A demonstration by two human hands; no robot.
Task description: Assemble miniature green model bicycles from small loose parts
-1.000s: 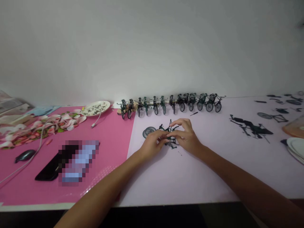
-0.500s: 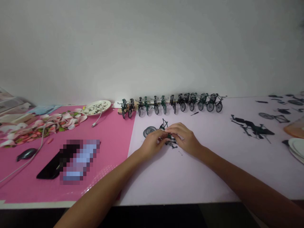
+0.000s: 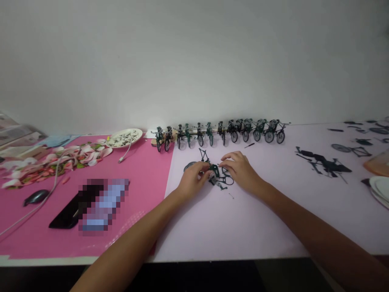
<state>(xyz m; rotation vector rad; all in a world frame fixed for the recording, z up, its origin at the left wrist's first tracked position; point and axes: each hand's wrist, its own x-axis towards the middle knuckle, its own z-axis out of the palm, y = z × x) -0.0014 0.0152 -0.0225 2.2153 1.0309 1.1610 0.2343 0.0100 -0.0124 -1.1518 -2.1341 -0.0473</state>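
My left hand [image 3: 193, 180] is closed in a pinch on a small dark green model bicycle part [image 3: 214, 170]. To its right, my right hand [image 3: 243, 172] has thumb and fingers close together at the part's right side. Whatever lies between those fingertips is too small to make out. Beyond the left fingers a thin dark frame piece [image 3: 203, 155] sticks up. A spoked wheel [image 3: 190, 166] is partly hidden behind my left hand. Small black parts [image 3: 223, 187] lie below the fingers, and a tiny thin piece [image 3: 231, 196] rests nearer me.
Several assembled model bicycles [image 3: 258, 132] stand along the wall. A thin black rod [image 3: 249, 145] lies before them. More loose parts [image 3: 325, 162] are on the right, near stacked white lids [image 3: 379, 188]. Left are a phone [image 3: 68, 211], a mouse [image 3: 35, 197], petals [image 3: 88, 156] and a plate [image 3: 138, 136].
My right hand has drawn slightly right and away from my left, uncovering the dark parts between them. The upright frame piece has shifted left and tilted.
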